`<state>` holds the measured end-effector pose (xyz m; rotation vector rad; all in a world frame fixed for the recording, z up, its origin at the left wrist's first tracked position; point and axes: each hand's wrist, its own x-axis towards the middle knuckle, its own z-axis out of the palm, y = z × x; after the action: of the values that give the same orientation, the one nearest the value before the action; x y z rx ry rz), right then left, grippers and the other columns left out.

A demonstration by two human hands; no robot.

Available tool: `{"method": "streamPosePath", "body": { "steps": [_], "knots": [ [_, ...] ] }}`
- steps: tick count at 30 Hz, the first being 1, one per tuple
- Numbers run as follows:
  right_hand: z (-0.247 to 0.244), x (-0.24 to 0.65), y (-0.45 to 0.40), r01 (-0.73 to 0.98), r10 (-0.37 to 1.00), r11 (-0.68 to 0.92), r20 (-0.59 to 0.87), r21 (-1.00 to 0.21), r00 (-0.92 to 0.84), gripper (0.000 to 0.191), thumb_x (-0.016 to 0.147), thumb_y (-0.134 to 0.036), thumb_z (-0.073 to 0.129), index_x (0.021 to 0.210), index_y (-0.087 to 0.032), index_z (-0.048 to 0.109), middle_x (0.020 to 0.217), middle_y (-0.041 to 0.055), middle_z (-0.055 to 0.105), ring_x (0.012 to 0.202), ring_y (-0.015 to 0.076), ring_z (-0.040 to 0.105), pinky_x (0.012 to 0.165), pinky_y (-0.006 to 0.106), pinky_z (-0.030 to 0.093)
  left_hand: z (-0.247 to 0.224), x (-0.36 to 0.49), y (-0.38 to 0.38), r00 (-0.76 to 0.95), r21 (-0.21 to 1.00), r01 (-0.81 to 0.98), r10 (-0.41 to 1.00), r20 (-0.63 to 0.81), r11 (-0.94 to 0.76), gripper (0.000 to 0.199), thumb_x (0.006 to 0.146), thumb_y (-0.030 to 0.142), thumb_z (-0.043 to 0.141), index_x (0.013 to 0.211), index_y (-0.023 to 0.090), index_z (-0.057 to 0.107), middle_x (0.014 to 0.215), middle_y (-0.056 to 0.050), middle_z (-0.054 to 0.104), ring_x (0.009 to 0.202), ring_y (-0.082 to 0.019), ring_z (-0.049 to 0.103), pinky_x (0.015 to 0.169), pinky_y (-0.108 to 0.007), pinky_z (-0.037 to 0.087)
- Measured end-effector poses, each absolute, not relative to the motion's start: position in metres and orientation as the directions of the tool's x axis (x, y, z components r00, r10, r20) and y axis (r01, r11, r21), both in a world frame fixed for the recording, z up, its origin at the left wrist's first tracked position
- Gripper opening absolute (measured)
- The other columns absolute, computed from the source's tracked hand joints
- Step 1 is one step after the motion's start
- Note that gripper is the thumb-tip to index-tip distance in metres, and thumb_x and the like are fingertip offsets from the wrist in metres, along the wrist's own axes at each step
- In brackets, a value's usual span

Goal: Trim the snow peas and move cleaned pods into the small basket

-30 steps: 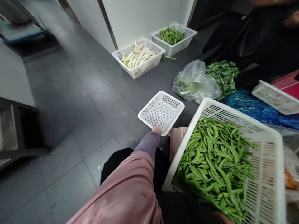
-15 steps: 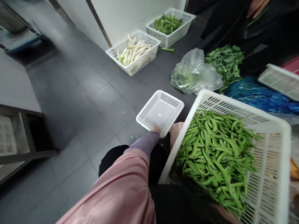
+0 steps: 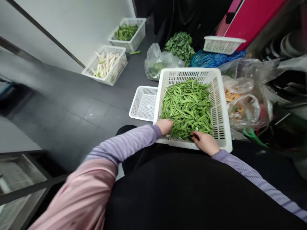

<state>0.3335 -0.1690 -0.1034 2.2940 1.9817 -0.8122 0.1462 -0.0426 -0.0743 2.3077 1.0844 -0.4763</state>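
Observation:
A large white slotted basket (image 3: 224,127), held close in front of me, carries a heap of green pea pods (image 3: 187,105). At its near left corner my left hand (image 3: 165,126) reaches over the rim, its fingertips hidden among the pods. My right hand (image 3: 204,140) is at the near right part of the heap, with thumb and fingers curled toward each other. Whether a pod is between them I cannot make out. Left of the big basket, a small white basket (image 3: 145,103) with nothing in it is partly covered by the big rim.
By the wall stand baskets of white stalks (image 3: 106,64) and green stems (image 3: 126,32). Beyond lie a clear plastic bag (image 3: 155,62), leafy greens (image 3: 181,48), a blue bag (image 3: 208,59) and another white basket (image 3: 223,44). Bags (image 3: 244,99) crowd the right; a metal frame (image 3: 21,179) is lower left.
My left hand has let go of the small basket and moved right to the pods. My right hand has come into clear view. The view has swung to the right.

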Motion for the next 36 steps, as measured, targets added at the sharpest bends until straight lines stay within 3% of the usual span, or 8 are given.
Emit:
{"method": "streamPosePath", "body": {
  "steps": [6, 13, 17, 20, 23, 26, 29, 36],
  "knots": [
    [-0.095, 0.36, -0.196, 0.833, 0.942, -0.306, -0.271, -0.462, 0.196, 0.024, 0.079, -0.026, 0.047, 0.094, -0.019, 0.064, 0.08, 0.0029, 0.067, 0.071, 0.0162, 0.06, 0.065, 0.025, 0.042, -0.13, 0.186, -0.066, 0.428, 0.313, 0.902, 0.717, -0.55, -0.299, 0.029, 0.072, 0.028, 0.065, 0.094, 0.009, 0.06, 0.101, -0.016, 0.063, 0.1, -0.027, 0.058, 0.088, -0.035, 0.044],
    [-0.094, 0.362, -0.196, 0.773, 0.981, -0.194, -0.139, -0.604, 0.138, 0.02, 0.077, -0.024, 0.05, 0.089, -0.019, 0.064, 0.074, 0.0017, 0.065, 0.065, 0.0151, 0.058, 0.063, 0.026, 0.044, -0.102, 0.174, -0.061, 0.373, 0.469, 0.875, 0.778, -0.505, -0.116, 0.01, 0.085, 0.02, 0.047, 0.083, 0.013, 0.054, 0.071, -0.004, 0.064, 0.066, -0.012, 0.063, 0.061, -0.021, 0.05],
    [-0.088, 0.334, -0.177, 0.869, 0.996, 0.032, 0.088, -0.493, 0.013, 0.028, 0.078, -0.03, 0.056, 0.102, -0.017, 0.062, 0.094, 0.0082, 0.064, 0.078, 0.0191, 0.058, 0.069, 0.029, 0.045, -0.084, 0.184, -0.082, 0.397, 0.798, 0.496, 0.728, -0.559, 0.342, 0.012, 0.083, 0.018, 0.051, 0.073, 0.013, 0.047, 0.055, 0.003, 0.055, 0.039, -0.005, 0.05, 0.041, -0.016, 0.042],
    [-0.085, 0.322, -0.163, 0.909, 0.991, 0.102, 0.119, -0.403, -0.059, 0.019, 0.08, -0.028, 0.054, 0.087, -0.015, 0.067, 0.083, 0.0105, 0.064, 0.082, 0.0224, 0.056, 0.072, 0.032, 0.044, -0.079, 0.189, -0.088, 0.496, 0.806, 0.222, 0.648, -0.578, 0.549, 0.016, 0.081, 0.016, 0.054, 0.069, 0.013, 0.044, 0.051, 0.004, 0.053, 0.036, -0.004, 0.047, 0.036, -0.014, 0.038],
    [-0.084, 0.328, -0.151, 0.799, 0.996, 0.001, 0.074, -0.602, 0.054, 0.011, 0.076, -0.023, 0.059, 0.072, -0.017, 0.067, 0.076, 0.0083, 0.063, 0.079, 0.0208, 0.055, 0.074, 0.033, 0.045, -0.079, 0.187, -0.079, 0.604, 0.771, 0.195, 0.545, -0.582, 0.606, 0.015, 0.083, 0.022, 0.052, 0.073, 0.012, 0.05, 0.054, 0.002, 0.055, 0.037, -0.005, 0.048, 0.037, -0.016, 0.039],
    [-0.082, 0.337, -0.143, 0.308, 0.93, -0.313, -0.225, -0.898, 0.291, 0.011, 0.075, -0.027, 0.061, 0.071, -0.018, 0.065, 0.072, 0.0036, 0.061, 0.062, 0.0131, 0.053, 0.064, 0.029, 0.05, -0.078, 0.188, -0.069, 0.641, 0.828, 0.304, 0.541, -0.544, 0.472, 0.013, 0.083, 0.023, 0.051, 0.08, 0.011, 0.053, 0.057, 0.003, 0.053, 0.038, -0.005, 0.047, 0.039, -0.016, 0.04],
    [-0.075, 0.335, -0.14, -0.242, 0.77, -0.498, -0.553, -0.833, 0.318, 0.014, 0.079, -0.029, 0.058, 0.072, -0.017, 0.062, 0.059, -0.0016, 0.055, 0.045, 0.0062, 0.046, 0.049, 0.021, 0.049, -0.074, 0.193, -0.071, 0.716, 0.901, 0.425, 0.575, -0.395, 0.089, 0.013, 0.084, 0.02, 0.045, 0.081, 0.012, 0.055, 0.058, 0.004, 0.053, 0.039, -0.005, 0.047, 0.043, -0.018, 0.041],
    [-0.068, 0.316, -0.14, -0.25, 0.728, -0.41, -0.48, -0.877, 0.489, 0.02, 0.071, -0.03, 0.068, 0.066, -0.014, 0.058, 0.061, -0.002, 0.058, 0.037, 0.003, 0.045, 0.034, 0.014, 0.041, -0.066, 0.19, -0.079, 0.905, 0.631, 0.353, 0.424, -0.04, -0.691, 0.018, 0.084, 0.013, 0.041, 0.09, 0.011, 0.058, 0.085, -0.007, 0.064, 0.08, -0.016, 0.06, 0.075, -0.026, 0.046]
  ]
}}
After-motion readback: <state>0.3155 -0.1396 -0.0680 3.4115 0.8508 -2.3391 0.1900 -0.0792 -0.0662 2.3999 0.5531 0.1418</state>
